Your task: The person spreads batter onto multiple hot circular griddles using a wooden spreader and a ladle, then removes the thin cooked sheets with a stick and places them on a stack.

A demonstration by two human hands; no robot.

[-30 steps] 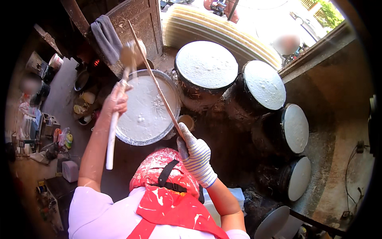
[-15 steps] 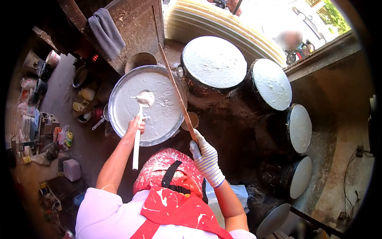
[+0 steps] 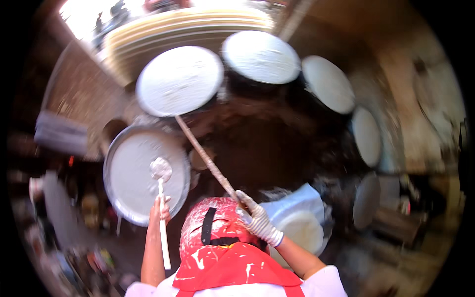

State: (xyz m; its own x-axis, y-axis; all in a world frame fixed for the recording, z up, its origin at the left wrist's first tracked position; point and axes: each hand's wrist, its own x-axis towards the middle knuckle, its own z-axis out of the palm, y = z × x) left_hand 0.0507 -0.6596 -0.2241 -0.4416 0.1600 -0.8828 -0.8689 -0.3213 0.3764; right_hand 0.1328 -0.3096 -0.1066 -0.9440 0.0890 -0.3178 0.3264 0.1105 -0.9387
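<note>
A ladle with a long white handle (image 3: 164,242) is in my bare left hand (image 3: 159,212), fingers wrapped round it. Its bowl (image 3: 161,169), coated with pale batter, is over the right part of a wide metal basin (image 3: 113,195); blur hides whether it touches the batter (image 3: 132,173). My right hand (image 3: 258,218), in a striped work glove, grips a long thin wooden stick (image 3: 207,161). The stick slants away to the left, its far end appearing against the front rim of a round pot with a flat white top (image 3: 180,79).
More white-topped pots (image 3: 261,57) curve round to the right, several in all. By my right forearm, a pale round stack (image 3: 294,232) lies on light blue sheeting (image 3: 302,200). A grey cloth (image 3: 62,134) hangs at left. A small bowl (image 3: 199,159) sits beside the basin.
My view has turned right, so basin and pots appear farther left. The ladle bowl has shifted toward the basin's right side. The stick's far end has swung from above the basin to the nearest pot.
</note>
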